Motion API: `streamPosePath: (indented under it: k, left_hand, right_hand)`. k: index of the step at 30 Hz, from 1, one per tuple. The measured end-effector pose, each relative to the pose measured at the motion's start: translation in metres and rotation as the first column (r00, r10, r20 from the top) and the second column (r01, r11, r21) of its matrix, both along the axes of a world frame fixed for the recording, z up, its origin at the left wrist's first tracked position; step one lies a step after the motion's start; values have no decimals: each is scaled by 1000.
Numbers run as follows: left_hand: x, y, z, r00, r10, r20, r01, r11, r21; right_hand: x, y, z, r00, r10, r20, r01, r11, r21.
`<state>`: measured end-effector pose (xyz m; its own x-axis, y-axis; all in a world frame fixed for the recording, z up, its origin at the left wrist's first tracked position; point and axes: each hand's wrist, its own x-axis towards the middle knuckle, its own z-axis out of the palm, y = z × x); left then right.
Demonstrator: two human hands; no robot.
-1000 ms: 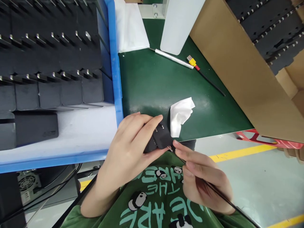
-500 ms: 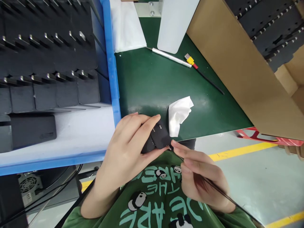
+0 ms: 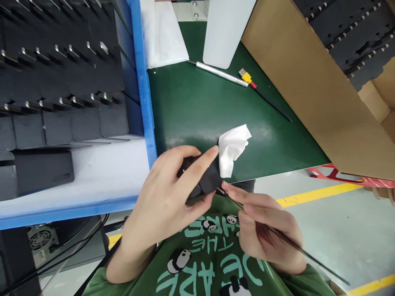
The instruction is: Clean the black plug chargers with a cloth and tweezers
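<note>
My left hand (image 3: pixel 168 191) is wrapped around black plug adapters (image 3: pixel 210 179), seemingly two side by side, above the front edge of the green table. The index finger lies across their top and the thumb presses from below. My right hand (image 3: pixel 268 228) pinches a long, thin, dark tool (image 3: pixel 311 257). Its tip meets or nearly meets the lower right corner of the adapter; contact cannot be made out, and the tool's exact kind is unclear. Just beyond the fingers lies a crumpled white cloth (image 3: pixel 232 148) on the table.
To the left, a blue-rimmed tray (image 3: pixel 148 119) holds rows of black plug adapters (image 3: pixel 113 119). A silver craft knife (image 3: pixel 220 74) and a short USB cable end (image 3: pixel 247 77) lie farther back. An open cardboard box (image 3: pixel 311 90) with dark dividers stands at right.
My left hand has shifted its grip: the index finger reaches farther across the adapters and they have turned slightly. The tool's rear end has swung slightly upward in the view.
</note>
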<state>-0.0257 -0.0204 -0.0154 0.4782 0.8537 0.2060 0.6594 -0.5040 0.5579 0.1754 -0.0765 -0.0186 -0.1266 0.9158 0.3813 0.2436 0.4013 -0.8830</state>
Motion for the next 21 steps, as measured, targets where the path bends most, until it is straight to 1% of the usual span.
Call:
streamPosePath:
  k: [3,5,7,9,12,14,17,21]
  left_hand:
    - [-1,1,3,998,-46,32,47,998,-46]
    - [-1,1,3,999,-22,49,24,999,-28]
    - [-1,0,2,998,16,55,-16,1000,-8]
    - [0,-2,0,998,36,53,-37,999,9]
    - [1,-2,0,998,34,50,-36,999,33]
    - [1,-1,0,998,29,51,-31,999,42]
    - [1,0,0,998,25,50,-28,999,46]
    - [1,1,0,998,25,52,-27,999,46]
  right_hand:
    - [-1,5,-6,989,-27,-144,21,999,-38]
    - [0,8,-8,977,-44,-207,37,999,-38]
    - [1,9,-8,973,-33,-228,27,999,-31]
    - [3,8,-7,976,10,-219,-20,999,-41]
    - [5,6,-6,983,66,-169,-72,997,-29]
    - [5,4,-7,990,68,-123,-70,997,-13]
    - [6,1,-8,996,52,-68,-54,998,-26]
    - [6,-2,-9,998,43,-44,-45,998,-42]
